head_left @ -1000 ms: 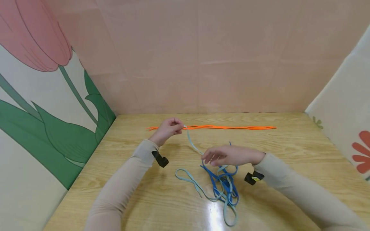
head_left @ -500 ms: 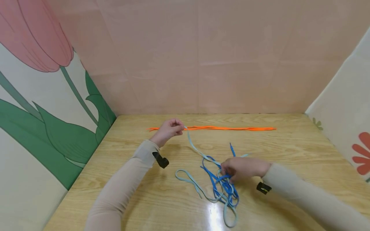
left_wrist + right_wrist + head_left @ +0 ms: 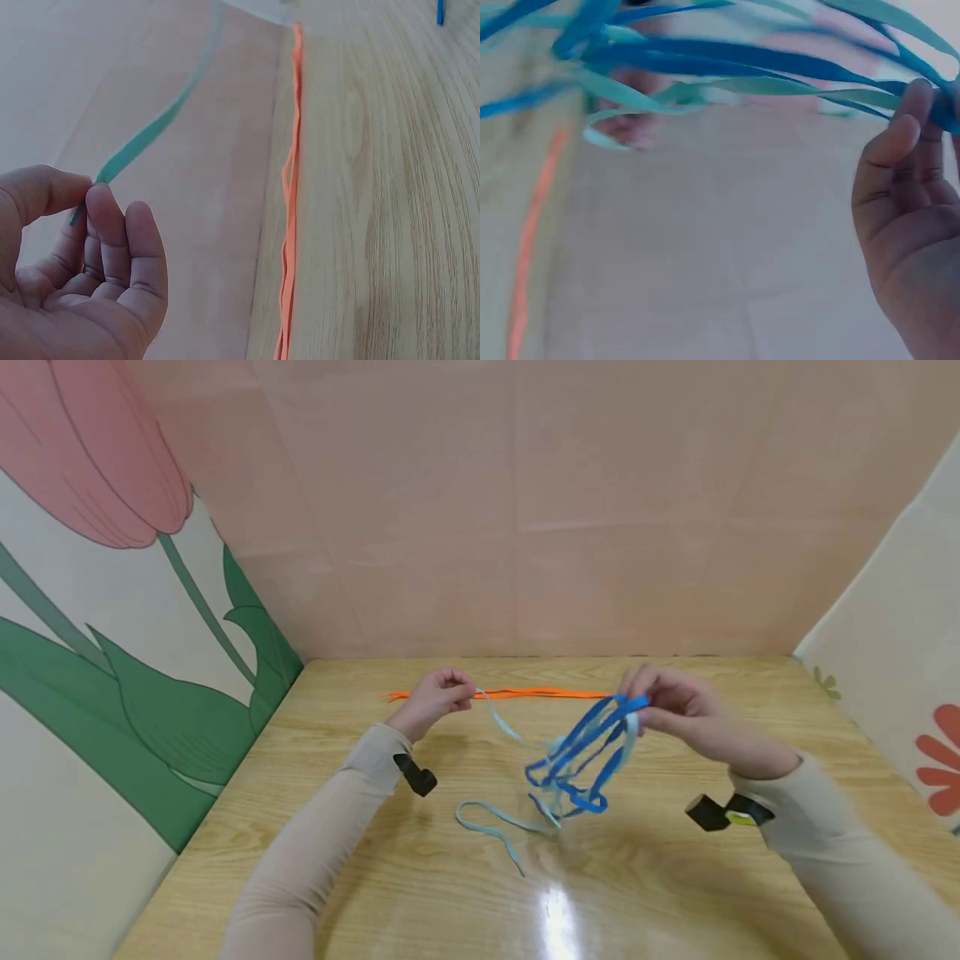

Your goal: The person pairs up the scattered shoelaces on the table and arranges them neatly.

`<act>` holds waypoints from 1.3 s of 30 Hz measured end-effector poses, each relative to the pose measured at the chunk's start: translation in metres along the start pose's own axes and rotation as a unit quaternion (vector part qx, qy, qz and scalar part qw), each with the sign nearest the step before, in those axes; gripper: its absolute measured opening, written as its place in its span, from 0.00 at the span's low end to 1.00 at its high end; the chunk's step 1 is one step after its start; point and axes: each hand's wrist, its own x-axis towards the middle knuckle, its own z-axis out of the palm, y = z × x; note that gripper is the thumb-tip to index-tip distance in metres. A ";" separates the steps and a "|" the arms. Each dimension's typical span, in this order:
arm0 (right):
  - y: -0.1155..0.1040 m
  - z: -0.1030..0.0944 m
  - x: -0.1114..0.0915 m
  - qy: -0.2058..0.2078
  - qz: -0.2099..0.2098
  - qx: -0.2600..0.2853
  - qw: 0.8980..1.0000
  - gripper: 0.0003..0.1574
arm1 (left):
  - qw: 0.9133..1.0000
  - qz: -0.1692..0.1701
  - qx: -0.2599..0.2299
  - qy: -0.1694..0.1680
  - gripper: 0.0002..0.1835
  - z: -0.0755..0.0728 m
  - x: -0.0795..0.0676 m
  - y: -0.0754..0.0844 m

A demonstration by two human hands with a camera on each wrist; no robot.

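Note:
My left hand [image 3: 438,697] pinches one tip of a light blue shoelace [image 3: 142,142] between thumb and fingertip, over the far part of the table. My right hand [image 3: 678,714] grips a tangle of dark blue shoelace [image 3: 742,60] and light blue lace, raised with its loops hanging down to the left. Part of the light blue lace [image 3: 497,834] lies in a curve on the table below. In the right wrist view, the strands partly cover the blurred left hand [image 3: 634,112].
A bundle of orange shoelaces [image 3: 547,692] lies straight across the back of the wooden table [image 3: 360,877], its right part behind the right hand and tangle. A pink backdrop [image 3: 480,527] rises behind, with flower-printed panels at either side.
My right hand has closed on the blue tangle, lifted it off the table and moved right and back. The left hand stays in place with the light blue tip.

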 end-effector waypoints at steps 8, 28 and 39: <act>-0.005 -0.026 -0.017 -0.072 0.067 -0.082 0.992 0.22 | 1.000 -0.002 0.003 0.005 0.03 -0.002 0.001 -0.001; 0.099 0.043 -0.011 -0.170 0.336 -0.279 0.883 0.12 | 1.000 -0.008 0.013 0.003 0.02 0.004 0.003 -0.004; 0.090 0.041 -0.007 -0.182 0.292 -0.273 0.898 0.04 | 1.000 -0.002 0.023 0.002 0.03 0.003 0.003 -0.007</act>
